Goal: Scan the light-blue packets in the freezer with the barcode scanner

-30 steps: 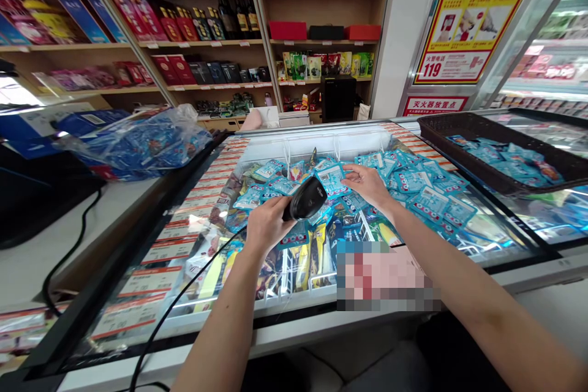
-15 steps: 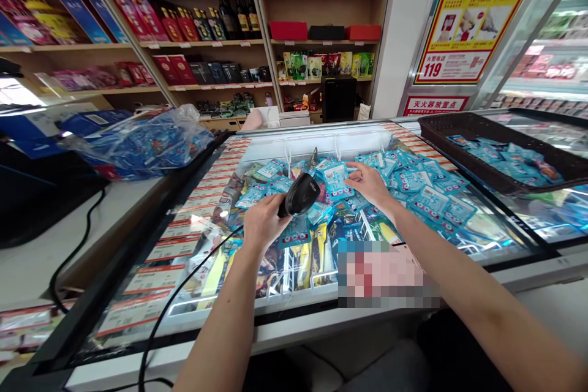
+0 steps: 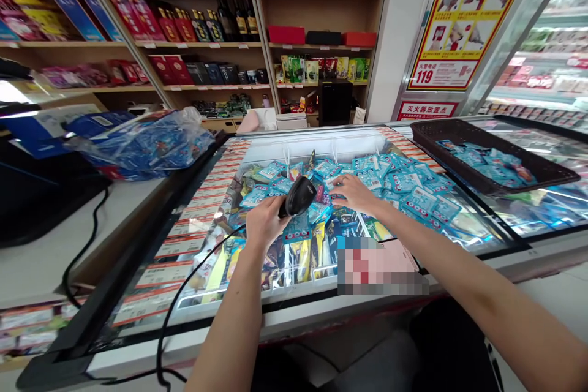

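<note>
My left hand (image 3: 266, 222) is wrapped round the grip of a black barcode scanner (image 3: 301, 195). The scanner's head points to the right, over the freezer's glass top, and its cable (image 3: 193, 285) trails down to the lower left. Small blue packets (image 3: 418, 201) lie scattered on the glass in a loose heap. Over the packets just right of the scanner is my right hand (image 3: 353, 192), its fingers bent and apart with no packet seen in its grip. One blue packet (image 3: 297, 231) lies below the scanner head.
A brown basket (image 3: 427, 135) with more blue packets stands at the right. At the left, a clear bag (image 3: 156, 144) of blue packs sits on a white counter. Ice creams show under the freezer glass. A pink object (image 3: 397, 263), partly blurred out, lies at the front edge.
The packet my right hand held up beside the scanner is out of its fingers. My right hand has moved a little left and down. The left hand still holds the scanner.
</note>
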A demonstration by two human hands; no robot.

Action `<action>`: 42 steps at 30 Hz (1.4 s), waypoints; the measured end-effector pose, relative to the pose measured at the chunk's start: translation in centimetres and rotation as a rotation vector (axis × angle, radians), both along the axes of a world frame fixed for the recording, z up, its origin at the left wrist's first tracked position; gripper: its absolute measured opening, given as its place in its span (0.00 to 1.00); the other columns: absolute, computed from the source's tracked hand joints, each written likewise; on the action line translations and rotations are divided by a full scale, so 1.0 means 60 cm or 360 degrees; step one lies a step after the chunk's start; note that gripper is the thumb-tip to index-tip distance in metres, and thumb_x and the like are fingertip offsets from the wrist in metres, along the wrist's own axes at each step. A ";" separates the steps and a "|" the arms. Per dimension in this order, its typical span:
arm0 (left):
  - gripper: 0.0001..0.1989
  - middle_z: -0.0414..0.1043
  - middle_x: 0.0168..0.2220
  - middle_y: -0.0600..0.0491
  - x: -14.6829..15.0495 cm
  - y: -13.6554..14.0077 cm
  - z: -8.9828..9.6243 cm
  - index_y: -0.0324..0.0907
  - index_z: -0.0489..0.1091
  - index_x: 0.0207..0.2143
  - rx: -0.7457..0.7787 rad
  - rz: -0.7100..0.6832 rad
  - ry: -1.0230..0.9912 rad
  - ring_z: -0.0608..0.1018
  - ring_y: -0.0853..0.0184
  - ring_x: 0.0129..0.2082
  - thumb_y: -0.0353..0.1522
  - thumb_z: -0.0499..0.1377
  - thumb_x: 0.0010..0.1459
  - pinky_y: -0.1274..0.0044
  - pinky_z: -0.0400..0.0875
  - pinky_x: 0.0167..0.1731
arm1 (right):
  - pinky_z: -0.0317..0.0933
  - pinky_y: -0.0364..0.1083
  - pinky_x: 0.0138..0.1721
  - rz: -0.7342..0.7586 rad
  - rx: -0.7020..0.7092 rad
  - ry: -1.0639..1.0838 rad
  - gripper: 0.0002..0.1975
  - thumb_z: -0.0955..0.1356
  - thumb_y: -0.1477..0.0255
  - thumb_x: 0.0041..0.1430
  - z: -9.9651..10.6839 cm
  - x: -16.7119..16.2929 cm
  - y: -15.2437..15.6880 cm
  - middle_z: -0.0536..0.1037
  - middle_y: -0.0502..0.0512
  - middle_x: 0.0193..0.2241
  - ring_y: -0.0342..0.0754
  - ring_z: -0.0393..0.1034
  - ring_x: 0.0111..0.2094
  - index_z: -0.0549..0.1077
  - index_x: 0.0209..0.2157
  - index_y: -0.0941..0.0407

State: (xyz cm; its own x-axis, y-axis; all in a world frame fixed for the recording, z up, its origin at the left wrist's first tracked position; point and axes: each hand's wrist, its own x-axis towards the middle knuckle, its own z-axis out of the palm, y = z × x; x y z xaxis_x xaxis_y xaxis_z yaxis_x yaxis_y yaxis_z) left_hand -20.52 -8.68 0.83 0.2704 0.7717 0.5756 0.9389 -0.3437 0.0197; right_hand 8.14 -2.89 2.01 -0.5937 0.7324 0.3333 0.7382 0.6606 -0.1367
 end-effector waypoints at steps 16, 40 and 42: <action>0.17 0.75 0.41 0.48 -0.043 -0.073 0.006 0.43 0.69 0.46 -0.0027 0.0176 -0.0028 0.75 0.60 0.43 0.35 0.56 0.53 0.74 0.66 0.33 | 0.54 0.51 0.52 0.0087 -0.0283 0.0094 0.22 0.61 0.55 0.62 -0.014 -0.085 -0.031 0.73 0.59 0.44 0.52 0.63 0.50 0.73 0.49 0.53; 0.19 0.75 0.44 0.47 0.030 -0.131 0.008 0.45 0.68 0.47 -0.0103 0.0199 -0.0003 0.76 0.59 0.44 0.33 0.57 0.51 0.74 0.68 0.36 | 0.61 0.44 0.34 -0.0405 -0.0712 0.0981 0.33 0.74 0.65 0.43 -0.047 -0.055 -0.024 0.72 0.49 0.33 0.45 0.68 0.32 0.59 0.50 0.57; 0.19 0.75 0.43 0.48 0.036 -0.131 0.009 0.45 0.68 0.47 -0.0117 0.0241 -0.0001 0.76 0.59 0.42 0.35 0.57 0.51 0.74 0.67 0.34 | 0.61 0.44 0.34 -0.0369 -0.0678 0.0966 0.32 0.73 0.66 0.45 -0.052 -0.055 -0.021 0.72 0.50 0.35 0.45 0.68 0.33 0.59 0.50 0.57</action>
